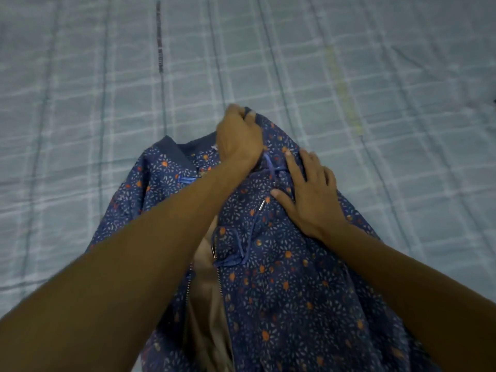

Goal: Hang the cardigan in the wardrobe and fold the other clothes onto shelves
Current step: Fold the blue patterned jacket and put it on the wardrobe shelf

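Note:
A navy blue jacket (281,285) with orange and white flecks lies on the bed, collar away from me. Its front zip is open and shows a tan lining (206,299). My left hand (239,138) reaches across it and is shut on a fold of the cloth near the collar's right side, lifting it slightly. My right hand (308,194) lies flat with spread fingers on the jacket's right chest, beside the blue drawstrings. My forearms cover part of the jacket's left half.
A pale blue checked bedcover (107,89) fills the view around the jacket. A dark stitched line (159,38) runs along it at the upper left. A small dark object (494,102) peeks in at the right edge.

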A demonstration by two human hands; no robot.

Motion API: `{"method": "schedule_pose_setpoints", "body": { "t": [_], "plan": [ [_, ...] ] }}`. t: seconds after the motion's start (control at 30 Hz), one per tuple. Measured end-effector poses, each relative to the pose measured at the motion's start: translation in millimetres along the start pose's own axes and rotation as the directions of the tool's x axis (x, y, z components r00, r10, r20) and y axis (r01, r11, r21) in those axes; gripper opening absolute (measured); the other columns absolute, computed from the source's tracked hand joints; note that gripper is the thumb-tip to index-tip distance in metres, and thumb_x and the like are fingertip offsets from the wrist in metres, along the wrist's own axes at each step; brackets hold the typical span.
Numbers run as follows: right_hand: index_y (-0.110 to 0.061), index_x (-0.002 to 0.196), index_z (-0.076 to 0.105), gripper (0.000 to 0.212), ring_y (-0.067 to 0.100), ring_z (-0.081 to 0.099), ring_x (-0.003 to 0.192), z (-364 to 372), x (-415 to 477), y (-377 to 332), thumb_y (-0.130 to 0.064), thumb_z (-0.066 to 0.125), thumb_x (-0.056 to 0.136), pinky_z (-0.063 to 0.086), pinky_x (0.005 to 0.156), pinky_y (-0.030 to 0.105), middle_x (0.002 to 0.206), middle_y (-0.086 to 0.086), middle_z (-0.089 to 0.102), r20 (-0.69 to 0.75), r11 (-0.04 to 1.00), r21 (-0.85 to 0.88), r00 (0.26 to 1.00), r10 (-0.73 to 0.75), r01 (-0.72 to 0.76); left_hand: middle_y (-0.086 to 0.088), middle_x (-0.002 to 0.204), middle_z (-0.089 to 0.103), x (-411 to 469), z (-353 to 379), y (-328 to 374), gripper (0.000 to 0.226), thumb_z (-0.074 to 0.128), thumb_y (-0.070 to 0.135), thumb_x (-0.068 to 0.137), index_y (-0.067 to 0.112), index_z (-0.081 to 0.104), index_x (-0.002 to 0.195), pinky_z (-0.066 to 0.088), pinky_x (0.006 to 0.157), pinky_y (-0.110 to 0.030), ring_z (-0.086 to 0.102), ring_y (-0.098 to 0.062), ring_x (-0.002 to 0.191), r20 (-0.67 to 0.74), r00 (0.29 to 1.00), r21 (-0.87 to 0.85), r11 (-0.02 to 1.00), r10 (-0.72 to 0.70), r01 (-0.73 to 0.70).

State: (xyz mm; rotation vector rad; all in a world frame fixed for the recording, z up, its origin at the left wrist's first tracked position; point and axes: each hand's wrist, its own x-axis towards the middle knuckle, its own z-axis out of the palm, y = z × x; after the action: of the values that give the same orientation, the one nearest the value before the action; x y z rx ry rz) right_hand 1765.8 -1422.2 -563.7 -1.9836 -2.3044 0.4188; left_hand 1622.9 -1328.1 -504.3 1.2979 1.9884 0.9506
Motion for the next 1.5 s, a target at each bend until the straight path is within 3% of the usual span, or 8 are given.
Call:
{"method": "schedule_pose_setpoints", "body": {
  "t": [0.17,0.3,0.5,0.73,0.97,1.2,1.37,1.5],
  "plan": [
    [-0.032,0.149,-0.011,0.082,0.025,-0.011,0.146,1.5,-1.5,1.2,-0.077,0.004,0.082,-0.005,0.118,0.045,0.159,0.006,-0.011,0.106,0.996,0.089,0.994,0.020,-0.030,-0.006,0.104,0.058,8.0,-15.0,2.8,0.018,0.048,0.021,0.096,0.011,0.049,0.111,0.040,0.085,-0.034,0.056,-0.020,0.092,-0.225,0.952,0.131,0.975,0.208,-0.182],
    [-0.017,0.149,0.022,0.068,0.029,0.031,0.137,-8.3,-30.2,24.2,-0.057,0.023,0.095,0.026,0.113,0.046,0.152,0.015,0.030,-0.066,0.933,0.358,0.996,0.060,-0.032,-0.015,0.125,0.053,-83.7,-4.8,-15.7,0.034,0.045,0.022,0.096,0.005,0.051,0.125,0.032,0.097,-0.036,0.048,-0.028,0.113,0.221,0.706,0.177,0.684,0.673,-0.707],
    [-0.013,0.146,0.028,0.062,0.036,0.049,0.107,-17.9,-137.2,56.5,-0.042,0.046,0.094,0.043,0.088,0.045,0.124,0.017,0.052,-0.091,0.951,0.245,0.973,0.214,-0.186,-0.008,0.158,-0.012,-145.7,-18.5,-86.6,0.067,0.010,0.061,0.094,0.031,-0.011,0.149,-0.007,0.117,-0.049,-0.007,-0.028,0.146,0.677,0.733,0.607,0.514,0.065,-0.606],
    [-0.025,0.140,0.022,0.084,0.030,0.064,0.080,-38.1,-254.7,48.2,-0.061,0.065,0.077,0.055,0.066,0.042,0.111,0.011,0.064,0.083,0.696,0.463,0.808,0.583,-0.549,-0.017,0.153,0.023,-241.7,-44.4,-46.0,0.057,0.019,0.045,0.101,0.014,0.021,0.149,0.011,0.117,-0.049,0.019,-0.035,0.142,0.701,0.598,0.344,0.551,0.388,-0.761],
    [-0.015,0.117,0.058,0.036,0.030,0.062,0.100,-38.7,-335.3,63.5,-0.031,0.067,0.086,0.046,0.075,0.030,0.110,0.010,0.066,0.402,0.658,0.444,0.792,0.460,-0.608,-0.008,0.144,-0.044,-386.9,-37.0,-81.3,0.083,0.024,0.066,0.092,0.034,-0.040,0.134,-0.010,0.113,-0.058,-0.034,-0.036,0.136,0.808,0.586,0.468,0.532,0.065,-0.705],
    [-0.015,0.131,0.044,0.052,0.042,0.057,0.103,-120.0,-331.0,140.2,-0.035,0.063,0.087,0.044,0.084,0.046,0.114,0.025,0.059,-0.042,0.783,-0.012,0.783,0.621,-0.621,-0.011,0.147,-0.036,-420.0,-44.9,-92.4,0.083,0.017,0.069,0.090,0.026,-0.032,0.139,-0.006,0.113,-0.061,-0.027,-0.039,0.138,0.819,0.565,0.548,0.418,-0.095,-0.724],
    [-0.011,0.144,0.031,0.079,0.047,0.035,0.128,-100.7,-357.0,145.6,-0.024,0.073,0.079,0.031,0.100,0.058,0.143,0.030,0.033,-0.256,0.932,-0.151,0.924,0.284,-0.328,-0.013,0.155,-0.019,-440.0,-63.4,-88.0,0.078,0.000,0.068,0.087,0.024,-0.010,0.150,-0.008,0.116,-0.053,-0.017,-0.032,0.144,0.874,0.483,0.449,0.447,-0.043,-0.773],
    [-0.022,0.152,-0.001,0.076,0.032,-0.002,0.146,-42.7,-381.7,119.7,-0.054,0.038,0.095,0.011,0.114,0.054,0.159,0.012,-0.008,0.428,0.961,-0.157,0.862,0.273,-0.226,-0.010,0.149,-0.031,-461.2,-69.4,-99.2,0.090,0.008,0.083,0.076,0.033,-0.025,0.143,-0.010,0.114,-0.056,-0.023,-0.032,0.141,0.919,0.394,0.362,0.425,-0.014,-0.829]
  ]
}}
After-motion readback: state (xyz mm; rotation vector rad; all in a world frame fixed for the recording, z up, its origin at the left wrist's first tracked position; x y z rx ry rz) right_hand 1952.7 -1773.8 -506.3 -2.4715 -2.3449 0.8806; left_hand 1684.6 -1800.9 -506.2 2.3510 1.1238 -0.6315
